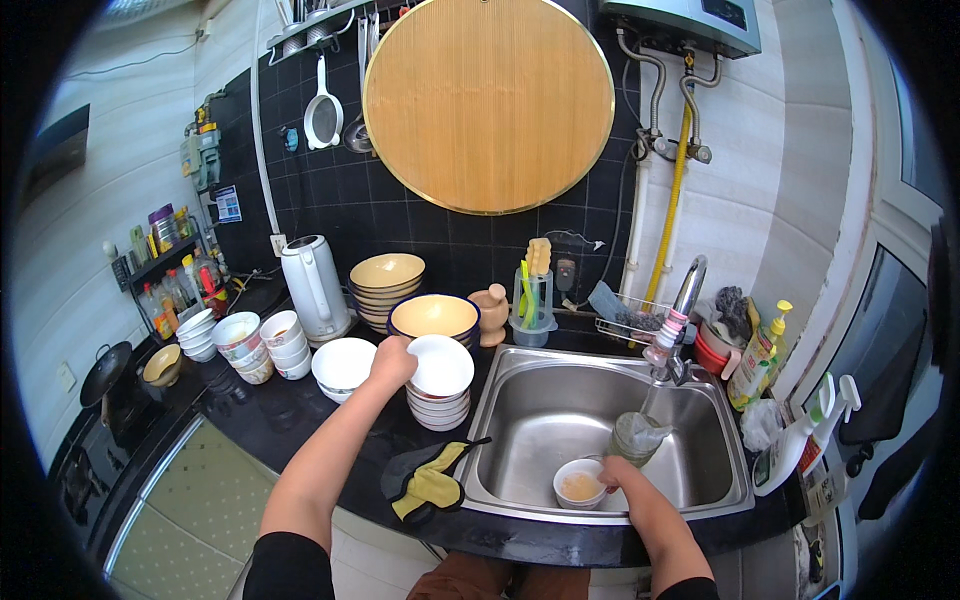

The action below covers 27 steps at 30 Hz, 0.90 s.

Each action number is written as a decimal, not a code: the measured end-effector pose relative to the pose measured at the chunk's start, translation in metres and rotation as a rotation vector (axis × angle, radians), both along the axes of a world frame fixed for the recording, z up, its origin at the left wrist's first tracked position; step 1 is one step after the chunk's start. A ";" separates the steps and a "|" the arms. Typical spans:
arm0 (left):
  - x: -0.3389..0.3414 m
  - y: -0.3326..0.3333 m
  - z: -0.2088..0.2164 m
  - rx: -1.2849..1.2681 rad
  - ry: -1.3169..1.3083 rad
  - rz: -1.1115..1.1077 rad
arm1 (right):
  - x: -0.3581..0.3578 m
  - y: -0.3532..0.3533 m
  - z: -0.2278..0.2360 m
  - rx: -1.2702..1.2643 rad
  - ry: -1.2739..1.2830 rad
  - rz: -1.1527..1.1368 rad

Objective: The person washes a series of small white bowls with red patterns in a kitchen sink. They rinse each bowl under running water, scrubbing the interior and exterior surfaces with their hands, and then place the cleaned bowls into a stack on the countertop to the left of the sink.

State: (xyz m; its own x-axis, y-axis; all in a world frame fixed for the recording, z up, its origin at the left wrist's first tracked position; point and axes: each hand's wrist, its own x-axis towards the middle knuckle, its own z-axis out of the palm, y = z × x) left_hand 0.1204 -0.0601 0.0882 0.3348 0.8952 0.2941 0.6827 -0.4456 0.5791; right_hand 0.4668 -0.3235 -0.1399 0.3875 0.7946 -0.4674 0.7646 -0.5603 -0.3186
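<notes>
My left hand point(393, 362) is closed on the rim of a white bowl point(442, 366), which is tilted at the top of a stack of white bowls point(438, 411) on the counter. Down in the sink point(520, 430), my right hand point(622, 476) grips the edge of another white bowl point(566, 500) with something pale peach inside. I cannot make out what that is. Just behind it stands a greenish see-through container point(638, 440) under the faucet point(686, 300). A yellow and grey cloth point(430, 485) lies by the sink's left edge.
More bowl stacks stand leftward: a white bowl point(345, 366), patterned bowls point(240, 340) and yellow bowls point(388, 285). Behind are a white kettle point(314, 290), wooden mortar point(491, 315) and utensil holder point(533, 305). Spray bottles point(800, 440) and a soap bottle point(757, 365) line the right.
</notes>
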 end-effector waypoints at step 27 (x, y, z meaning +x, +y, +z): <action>0.115 -0.155 -0.077 0.113 0.389 -0.775 | -0.004 -0.003 0.010 0.012 0.460 -0.331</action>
